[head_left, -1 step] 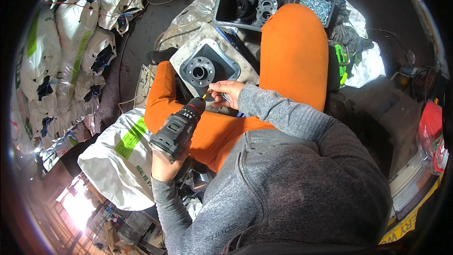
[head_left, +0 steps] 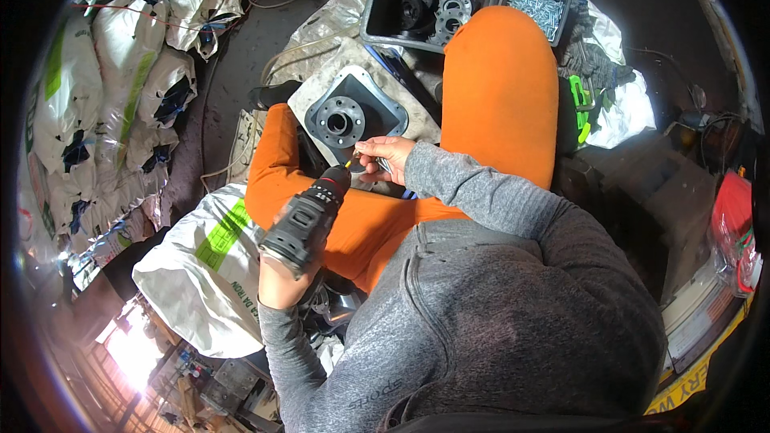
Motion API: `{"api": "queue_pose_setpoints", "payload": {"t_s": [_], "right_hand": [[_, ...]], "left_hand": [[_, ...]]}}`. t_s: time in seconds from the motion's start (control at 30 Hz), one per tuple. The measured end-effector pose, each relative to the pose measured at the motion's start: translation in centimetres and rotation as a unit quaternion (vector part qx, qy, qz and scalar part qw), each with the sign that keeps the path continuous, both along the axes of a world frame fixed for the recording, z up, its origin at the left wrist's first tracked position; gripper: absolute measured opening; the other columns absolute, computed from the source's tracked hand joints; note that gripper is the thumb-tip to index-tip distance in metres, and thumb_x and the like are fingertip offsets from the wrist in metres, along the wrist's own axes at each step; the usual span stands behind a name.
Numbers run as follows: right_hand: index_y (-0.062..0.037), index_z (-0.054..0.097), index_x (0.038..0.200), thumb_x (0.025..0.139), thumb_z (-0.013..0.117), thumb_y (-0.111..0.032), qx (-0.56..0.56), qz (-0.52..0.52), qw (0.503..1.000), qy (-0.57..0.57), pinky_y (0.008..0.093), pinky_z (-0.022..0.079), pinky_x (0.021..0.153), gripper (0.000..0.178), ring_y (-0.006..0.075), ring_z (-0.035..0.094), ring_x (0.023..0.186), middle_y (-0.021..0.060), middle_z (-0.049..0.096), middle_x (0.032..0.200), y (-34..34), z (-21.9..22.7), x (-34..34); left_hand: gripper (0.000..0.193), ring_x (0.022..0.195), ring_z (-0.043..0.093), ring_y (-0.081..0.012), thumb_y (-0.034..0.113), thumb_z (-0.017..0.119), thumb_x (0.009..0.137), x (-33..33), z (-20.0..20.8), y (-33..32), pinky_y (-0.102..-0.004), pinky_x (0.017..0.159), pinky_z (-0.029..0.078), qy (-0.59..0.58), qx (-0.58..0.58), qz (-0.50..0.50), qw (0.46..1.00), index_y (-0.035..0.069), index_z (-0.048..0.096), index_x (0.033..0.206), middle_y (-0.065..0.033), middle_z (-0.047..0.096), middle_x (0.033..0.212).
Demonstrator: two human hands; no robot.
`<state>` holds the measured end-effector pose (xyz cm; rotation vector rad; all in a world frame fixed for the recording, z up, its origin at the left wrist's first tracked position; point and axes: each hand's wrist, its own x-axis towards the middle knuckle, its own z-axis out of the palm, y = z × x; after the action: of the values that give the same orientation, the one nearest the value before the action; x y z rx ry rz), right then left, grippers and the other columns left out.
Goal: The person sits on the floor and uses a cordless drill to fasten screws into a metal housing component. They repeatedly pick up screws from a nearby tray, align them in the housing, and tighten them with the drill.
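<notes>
My left hand (head_left: pixel 279 282) is wrapped round the handle of a black and grey cordless drill (head_left: pixel 303 228), which covers most of the fingers. Its chuck and thin bit point up and right toward my right hand (head_left: pixel 387 154). Thumb and fingers of that hand pinch something small at the bit's tip, while silvery screws (head_left: pixel 384 165) show below in the fingers. Just beyond both hands, a dark round flange (head_left: pixel 330 130) with a central bore and holes round it sits in a grey, square-rimmed part (head_left: pixel 391 123).
Under the square-rimmed part is a worn pale board (head_left: pixel 417 116). A black bin (head_left: pixel 370 28) with several flanges stands behind, beside a smaller box of screws (head_left: pixel 539 10). My orange-clad knee (head_left: pixel 501 88) rises at right. White sacks (head_left: pixel 120 48) lie left; a green tool (head_left: pixel 579 108) lies right.
The drill has shifted very slightly to the right and toward me. My right hand and the flange stay where they were.
</notes>
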<state>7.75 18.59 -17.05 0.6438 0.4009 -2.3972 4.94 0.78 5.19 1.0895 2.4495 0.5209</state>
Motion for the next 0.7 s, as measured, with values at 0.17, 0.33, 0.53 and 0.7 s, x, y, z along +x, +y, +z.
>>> {"api": "queue_pose_setpoints", "payload": {"t_s": [0.17,0.33,0.53,0.7], "right_hand": [[-0.0077,0.061,0.089,0.090,0.064,-0.027,0.038,0.016,0.998,-0.049,0.0334,0.059,0.072,0.020,0.0085,0.052,0.059,-0.0042,0.053,0.067,0.2,0.0,-0.5],[-0.0066,0.060,0.085,0.090,0.063,-0.035,0.156,-0.024,0.985,-0.068,0.0253,0.047,0.047,0.030,0.0058,0.041,0.047,-0.0050,0.045,0.060,-0.1,-1.1,-0.9],[-0.0026,0.063,0.092,0.084,0.069,-0.040,0.389,-0.121,0.913,-0.013,0.0271,0.046,0.062,0.039,0.0123,0.055,0.067,0.0028,0.061,0.075,-2.0,-5.3,-2.3],[-0.0016,0.061,0.093,0.083,0.073,-0.023,0.478,-0.073,0.875,0.017,0.0231,0.043,0.059,0.026,0.0066,0.051,0.063,-0.0007,0.059,0.073,-2.8,-6.4,-3.0]], "left_hand": [[0.050,0.097,0.066,-0.0273,0.005,0.068,0.074,0.0,-0.2,1.3,-0.0335,0.086,0.051,-0.094,-0.040,0.130,0.986,0.004,0.056,0.122,-0.0157,0.066,0.109],[0.039,0.090,0.067,-0.0267,0.001,0.066,0.074,-2.7,-2.5,-0.3,-0.0323,0.080,0.051,-0.068,0.012,0.049,0.996,0.001,0.061,0.112,-0.0150,0.067,0.101],[0.026,0.073,0.059,-0.0143,-0.001,0.067,0.078,-5.4,-4.2,-1.5,-0.0277,0.065,0.046,-0.189,0.001,0.282,0.940,0.001,0.062,0.103,-0.0065,0.064,0.090],[0.028,0.052,0.049,-0.0086,-0.003,0.064,0.080,-6.3,-3.7,-0.2,-0.0235,0.043,0.038,-0.223,0.018,0.313,0.923,0.001,0.055,0.107,-0.0033,0.058,0.077]]}}
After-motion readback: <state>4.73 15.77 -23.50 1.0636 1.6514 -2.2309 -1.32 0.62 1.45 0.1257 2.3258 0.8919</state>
